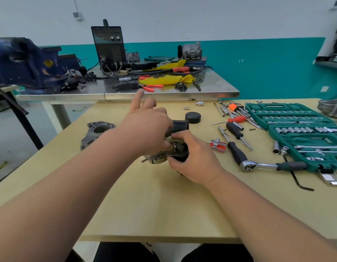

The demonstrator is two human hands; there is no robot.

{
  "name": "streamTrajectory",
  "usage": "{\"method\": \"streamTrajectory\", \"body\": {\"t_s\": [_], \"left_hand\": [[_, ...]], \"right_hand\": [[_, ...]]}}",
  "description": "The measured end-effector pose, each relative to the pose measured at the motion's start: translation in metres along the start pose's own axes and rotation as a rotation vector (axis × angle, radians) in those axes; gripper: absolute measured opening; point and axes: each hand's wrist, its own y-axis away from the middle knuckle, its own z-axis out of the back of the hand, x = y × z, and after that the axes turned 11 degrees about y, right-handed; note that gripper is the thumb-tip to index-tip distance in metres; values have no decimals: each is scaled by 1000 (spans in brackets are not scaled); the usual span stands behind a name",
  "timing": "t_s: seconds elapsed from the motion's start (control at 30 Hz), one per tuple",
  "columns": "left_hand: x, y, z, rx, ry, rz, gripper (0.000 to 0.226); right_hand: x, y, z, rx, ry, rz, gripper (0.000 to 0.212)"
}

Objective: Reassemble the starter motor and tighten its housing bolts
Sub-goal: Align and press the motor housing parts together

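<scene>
**Both hands on the motor at mid-worktop**

The motor [180,148] lies on the tan worktop [164,205], about in the middle and straight ahead of the person, with both hands closed around it. Its black cylinder points away from the person; a grey metal end shows at the near left, under the left wrist.

The left hand [147,129] comes in from the left and covers the motor's top. Its thumb and lower fingers curl down onto the body, while the index and middle fingers stick up, free of it. The right hand [194,157] grasps the near right end: thumb at the near side, fingers wrapped over the top edge.

A grey cast housing [96,133] lies apart to the left, near the worktop's edge. A round black cap [193,117] stands just behind the motor, to the right.

To the right lie a small red-handled screwdriver [217,145], black-handled drivers, a ratchet [258,164] and loose sockets. Beyond them an open green socket case [305,133] sits at the right edge.

Behind stands a steel table [126,95] bearing a blue vise [25,61], a black welder [110,48], cables, red pliers and yellow cloth [164,79].
</scene>
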Motion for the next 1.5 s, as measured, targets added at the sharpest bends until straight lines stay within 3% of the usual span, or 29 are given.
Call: {"method": "streamTrajectory", "body": {"t_s": [0.1,0.37,0.77,1.07,1.13,1.5], "left_hand": [[-5,-10,7,186,-34,-38,32],[-4,-29,8,311,109,-98,30],[4,-36,5,362,78,-143,28],[12,-36,8,435,147,-100,28],[12,-37,5,415,150,-105,21],[5,-42,4,329,68,-168,30]], "right_hand": [[0,0,1,14,4,13,51],[2,-1,-1,-2,25,32,48],[-7,-5,1,48,-123,2,48],[-4,-7,-1,86,-22,68,52],[-3,-8,-1,80,-10,72,51],[-9,-8,-2,23,-99,57,53]]}}
